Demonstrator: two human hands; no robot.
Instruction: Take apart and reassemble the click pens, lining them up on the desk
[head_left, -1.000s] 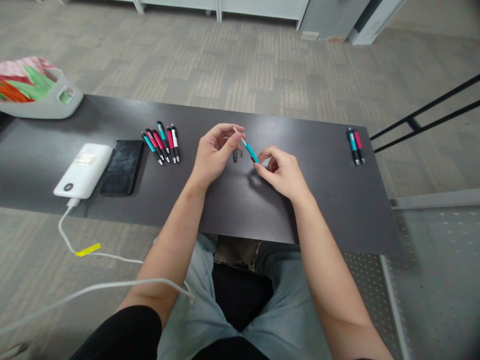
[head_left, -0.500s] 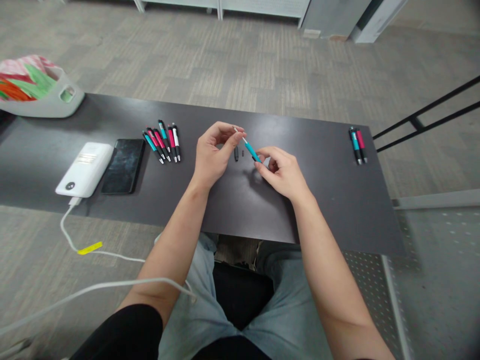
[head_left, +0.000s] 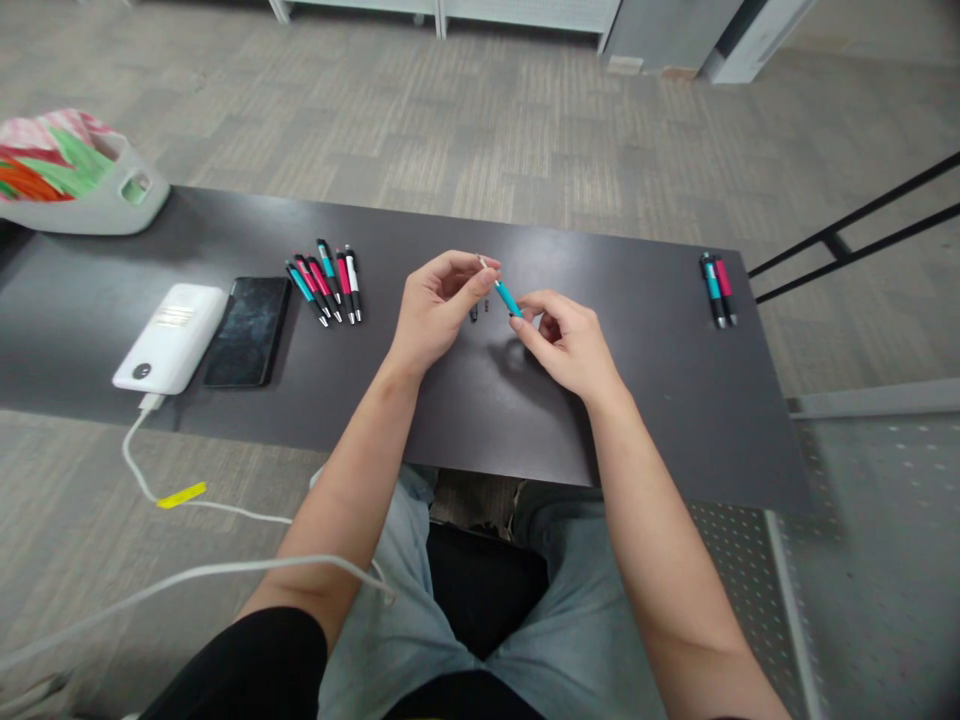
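Note:
Over the middle of the dark table, my right hand pinches a turquoise pen barrel that slants up to the left. My left hand is closed on a thin white pen refill at the barrel's upper end. The refill looks partly inside the barrel; fingers cover much of it. On the table behind my left thumb lies a small black pen part, mostly hidden. Beside it is a tiny dark piece, too small to name.
Several pens lie in a group to the left, near a black phone and a white power bank with a cable. Two pens lie at the right end. A white basket with colourful contents stands far left.
My left hand has shifted slightly right, toward the barrel. Less of the white refill shows between hand and barrel, and the black part is more covered. My right hand has barely moved.

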